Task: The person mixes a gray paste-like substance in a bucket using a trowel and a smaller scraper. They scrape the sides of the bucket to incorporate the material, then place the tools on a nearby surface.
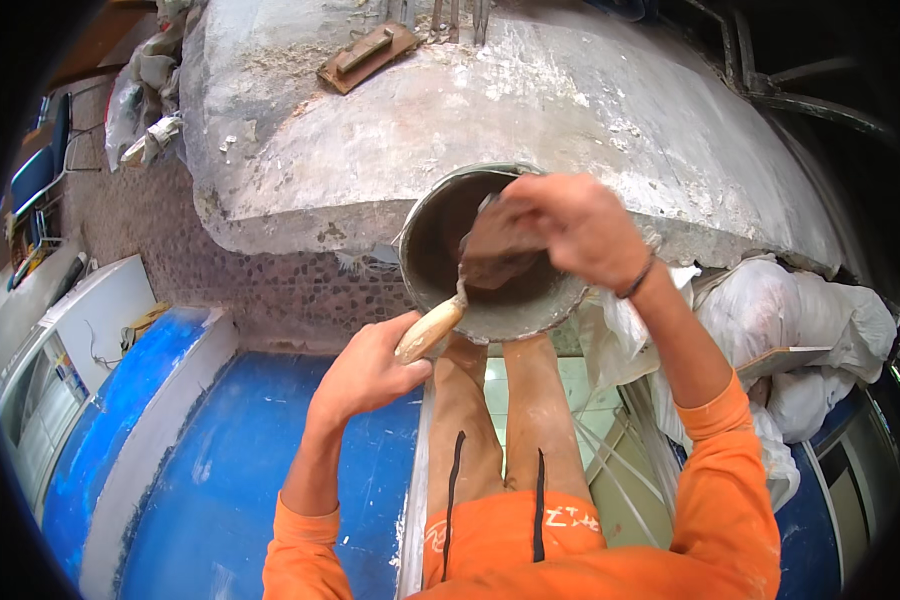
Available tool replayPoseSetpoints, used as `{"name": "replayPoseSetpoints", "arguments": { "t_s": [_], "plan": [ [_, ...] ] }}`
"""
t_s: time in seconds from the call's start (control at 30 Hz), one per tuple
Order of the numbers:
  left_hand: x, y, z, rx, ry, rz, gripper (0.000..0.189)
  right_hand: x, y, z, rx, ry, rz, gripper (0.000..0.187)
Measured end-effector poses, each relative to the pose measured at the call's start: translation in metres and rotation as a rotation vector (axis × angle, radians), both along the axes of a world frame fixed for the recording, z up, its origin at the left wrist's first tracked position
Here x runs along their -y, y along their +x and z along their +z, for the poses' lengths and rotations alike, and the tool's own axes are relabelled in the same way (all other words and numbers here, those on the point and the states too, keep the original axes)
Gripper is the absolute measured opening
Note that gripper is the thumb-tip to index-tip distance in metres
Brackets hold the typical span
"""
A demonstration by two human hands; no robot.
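Note:
My left hand [375,367] grips the pale wooden handle [431,330] of a trowel. The trowel's metal blade [495,244] is over the mouth of a round bucket [420,247], tilted and smeared with something grey-brown. My right hand [581,229] is at the blade's far side, above the bucket; its fingers are blurred, and whether they pinch anything is unclear. Dark residue coats the bucket's inner wall. The bucket is just in front of my lower legs, beside the edge of a rough grey slab [390,165].
On the slab lie a wooden plastering float [367,56] and several narrow tools [454,19] at its far edge. White sacks [765,307] are heaped on the right. A blue-painted surface [270,465] is on my left, with pebbled flooring [292,292] beyond it.

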State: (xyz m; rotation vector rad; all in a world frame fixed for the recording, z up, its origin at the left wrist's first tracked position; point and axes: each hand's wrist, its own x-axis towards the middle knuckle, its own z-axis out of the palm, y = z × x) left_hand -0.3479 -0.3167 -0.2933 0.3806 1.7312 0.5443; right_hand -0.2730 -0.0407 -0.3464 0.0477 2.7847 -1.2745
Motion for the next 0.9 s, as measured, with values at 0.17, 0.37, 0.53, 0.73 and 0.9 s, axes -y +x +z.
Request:
{"name": "replayPoseSetpoints", "arguments": {
  "t_s": [0.17, 0.37, 0.53, 0.73, 0.9],
  "plan": [
    [0.004, -0.004, -0.004, -0.023, 0.006, -0.028, 0.030, 0.000, -0.008, 0.009, -0.018, 0.148, 0.027, 0.025],
    [0.002, -0.003, -0.011, -0.036, 0.007, -0.079, 0.032, 0.025, -0.010, 0.009, -0.093, 0.264, 0.272, 0.025],
    [0.007, 0.001, -0.021, -0.053, 0.017, -0.104, 0.034, 0.030, -0.008, 0.007, -0.120, 0.195, 0.258, 0.026],
    [0.020, 0.045, -0.022, 0.434, 0.097, 0.557, 0.028, 0.017, 0.030, -0.001, 0.194, -0.241, -0.587, 0.023],
    [0.009, 0.095, -0.016, 0.629, 0.119, 0.857, 0.015, 0.044, 0.078, -0.033, 0.148, -0.549, -0.825, 0.032]
  ]
}}
